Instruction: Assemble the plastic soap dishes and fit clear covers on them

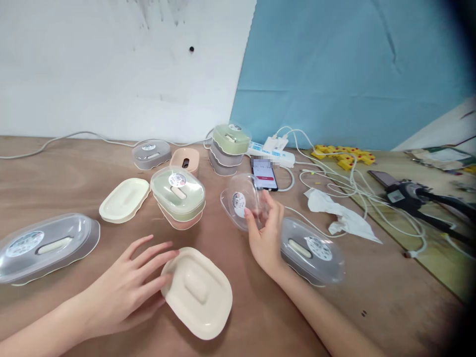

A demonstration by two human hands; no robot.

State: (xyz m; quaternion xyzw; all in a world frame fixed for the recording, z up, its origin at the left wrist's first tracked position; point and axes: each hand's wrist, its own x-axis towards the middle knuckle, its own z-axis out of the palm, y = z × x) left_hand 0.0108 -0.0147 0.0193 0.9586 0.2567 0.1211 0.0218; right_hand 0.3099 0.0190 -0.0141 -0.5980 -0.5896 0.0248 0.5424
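Note:
My right hand (266, 233) pinches a clear plastic lid (232, 198) with a round printed sticker, holding it tilted above the table. Nearer to me, a cream oval dish (203, 292) with a raised bump in its middle sits on the table. Beside it is my left hand (130, 282), fingers spread, their tips at the dish's left edge. To the right of my right wrist lies a grey lidded soap box (312, 250). A green soap box (178, 191) with a clear lid is stacked on a pink one, beyond my left hand.
A flat cream piece (124, 200) and a grey lidded box (50, 246) lie at left. Farther back are a grey box (150, 153), a pink box (186, 159) and a stack (226, 148). A phone (265, 173), power strip (284, 157), cables and crumpled tissue (340, 213) occupy the right.

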